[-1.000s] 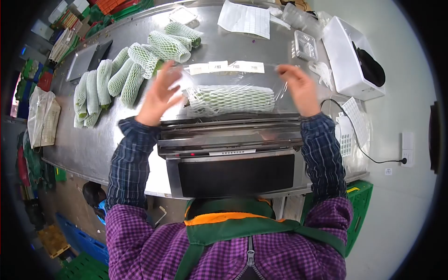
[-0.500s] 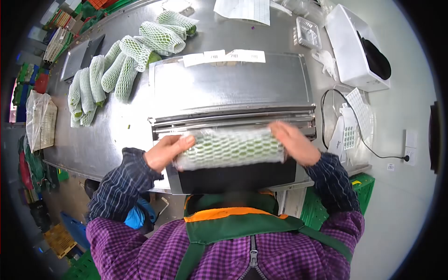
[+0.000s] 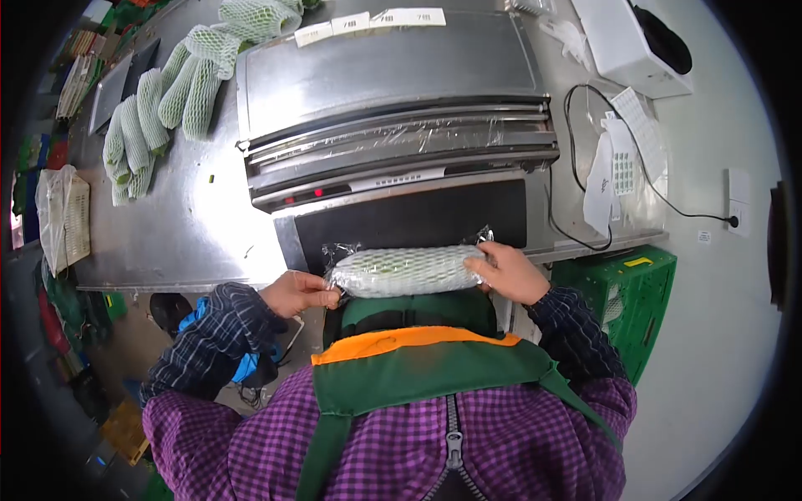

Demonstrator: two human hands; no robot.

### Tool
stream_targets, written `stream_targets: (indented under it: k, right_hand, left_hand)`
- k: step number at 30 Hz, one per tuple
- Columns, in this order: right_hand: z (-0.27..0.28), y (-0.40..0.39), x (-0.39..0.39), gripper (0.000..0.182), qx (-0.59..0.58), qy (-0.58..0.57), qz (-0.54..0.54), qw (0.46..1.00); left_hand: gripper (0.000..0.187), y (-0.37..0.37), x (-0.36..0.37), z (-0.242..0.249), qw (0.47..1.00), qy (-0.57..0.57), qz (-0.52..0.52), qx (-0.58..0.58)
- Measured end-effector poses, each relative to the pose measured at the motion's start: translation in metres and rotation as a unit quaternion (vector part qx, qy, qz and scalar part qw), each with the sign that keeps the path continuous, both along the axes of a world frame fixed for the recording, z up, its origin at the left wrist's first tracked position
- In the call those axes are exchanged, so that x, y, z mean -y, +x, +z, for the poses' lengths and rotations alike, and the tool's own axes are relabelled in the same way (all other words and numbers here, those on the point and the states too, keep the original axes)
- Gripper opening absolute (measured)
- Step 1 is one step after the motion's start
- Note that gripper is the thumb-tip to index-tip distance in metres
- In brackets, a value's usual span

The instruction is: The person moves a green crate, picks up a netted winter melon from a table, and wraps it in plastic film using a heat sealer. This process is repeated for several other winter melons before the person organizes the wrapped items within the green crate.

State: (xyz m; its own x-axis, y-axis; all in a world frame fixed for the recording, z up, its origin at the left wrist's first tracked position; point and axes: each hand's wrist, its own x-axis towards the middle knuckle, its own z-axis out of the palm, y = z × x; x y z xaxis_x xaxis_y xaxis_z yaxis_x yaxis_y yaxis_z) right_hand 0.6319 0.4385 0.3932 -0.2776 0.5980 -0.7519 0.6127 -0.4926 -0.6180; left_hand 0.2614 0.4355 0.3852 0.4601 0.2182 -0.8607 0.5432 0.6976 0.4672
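Observation:
A long green vegetable in a white foam net sleeve [image 3: 405,271], wrapped in clear film, lies sideways between my hands, over the near edge of the black plate [image 3: 409,219]. My left hand [image 3: 301,294] is closed, pinching the film at the package's left end. At the other end, my right hand [image 3: 514,274] has its thumb on top and its fingers partly hidden beneath. Loose crinkled film sticks up at both ends. Beyond the package stands a metal wrapping machine [image 3: 384,71], with film across its rollers and red lights on its front.
Several net-sleeved vegetables [image 3: 200,92] lie on the steel table [image 3: 205,225] at the left. A cable [image 3: 576,108] runs along the right side to a wall socket. Below the table's right edge is a green crate [image 3: 635,292]; a white bin [image 3: 631,42] stands at upper right.
The wrapped vegetable and both hands have come nearer my body, off the machine's front and over the plate's near edge. The camera view has shifted, showing the machine higher up.

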Motion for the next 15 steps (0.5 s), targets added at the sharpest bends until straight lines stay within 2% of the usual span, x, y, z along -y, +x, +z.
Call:
stream_targets:
  k: [2, 3, 4, 6, 8, 10, 12, 13, 14, 15]
  right_hand:
    - [-0.001, 0.0, 0.003, 0.048, 0.049, 0.044, -0.002, 0.998]
    - [-0.008, 0.003, 0.008, 0.049, 0.049, 0.124, 0.001, 0.991]
    - [-0.016, 0.007, 0.013, 0.046, 0.027, 0.128, -0.059, 0.99]
    - [-0.027, 0.026, 0.021, 0.043, 0.036, 0.036, -0.18, 0.982]
    - [-0.062, 0.037, 0.049, 0.039, 0.022, 0.017, -0.201, 0.979]
    - [-0.114, 0.04, 0.082, 0.034, -0.036, 0.003, -0.21, 0.977]
    - [-0.164, 0.016, 0.099, 0.027, -0.127, -0.078, -0.4, 0.904]
    - [-0.145, -0.004, 0.089, 0.03, -0.176, -0.067, -0.421, 0.888]
    - [-0.154, -0.009, 0.093, 0.03, -0.175, -0.067, -0.422, 0.887]
    - [-0.165, -0.011, 0.1, 0.028, -0.203, -0.031, -0.376, 0.904]
  left_hand:
    - [0.029, -0.002, 0.023, -0.011, 0.991, 0.084, 0.094, 0.055]
    - [0.024, -0.002, 0.031, -0.011, 0.975, 0.12, 0.176, 0.066]
    - [0.02, -0.005, 0.032, -0.008, 0.953, 0.122, 0.275, 0.028]
    - [0.019, -0.03, 0.046, -0.019, 0.906, 0.038, 0.415, 0.075]
    - [0.019, -0.032, 0.075, -0.037, 0.885, -0.026, 0.465, 0.02]
    - [0.025, -0.027, 0.09, -0.063, 0.878, -0.069, 0.472, 0.044]
    - [0.024, -0.018, 0.104, -0.124, 0.903, -0.017, 0.426, 0.057]
    - [0.023, -0.008, 0.102, -0.141, 0.934, 0.06, 0.35, 0.041]
    - [0.024, 0.004, 0.098, -0.15, 0.953, 0.137, 0.269, 0.024]
    - [0.028, 0.019, 0.096, -0.148, 0.959, 0.159, 0.233, 0.026]
